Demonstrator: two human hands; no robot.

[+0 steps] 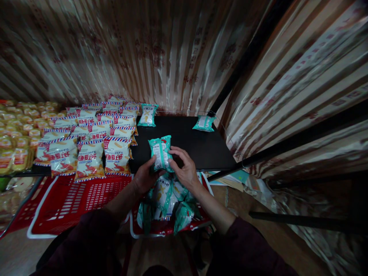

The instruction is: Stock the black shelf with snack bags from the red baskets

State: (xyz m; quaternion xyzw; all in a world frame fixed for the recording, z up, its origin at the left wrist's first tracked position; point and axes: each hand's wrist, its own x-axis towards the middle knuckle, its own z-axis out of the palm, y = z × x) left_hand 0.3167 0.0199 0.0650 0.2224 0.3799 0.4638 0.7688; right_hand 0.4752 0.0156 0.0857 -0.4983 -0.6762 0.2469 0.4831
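Note:
A small teal-and-white snack bag (161, 154) is held between my two hands, just over the front part of the black shelf. My left hand (145, 177) grips its lower left side, thumb on the front. From the right, my right hand (184, 168) has its fingers on the bag's edge. Beneath my hands, a red basket with a white rim (132, 226) holds several more teal snack bags (163, 193). On the black shelf (178, 140), one teal bag (148, 115) stands at the back left and another teal bag (204, 123) lies at the back right corner.
Rows of white, red and blue snack bags (90, 157) fill the shelf's left part. Farther left are yellow packaged items (17, 153). A second red basket (77, 199) sits at front left. Black metal posts (238, 65) and striped curtains (172, 57) border the shelf.

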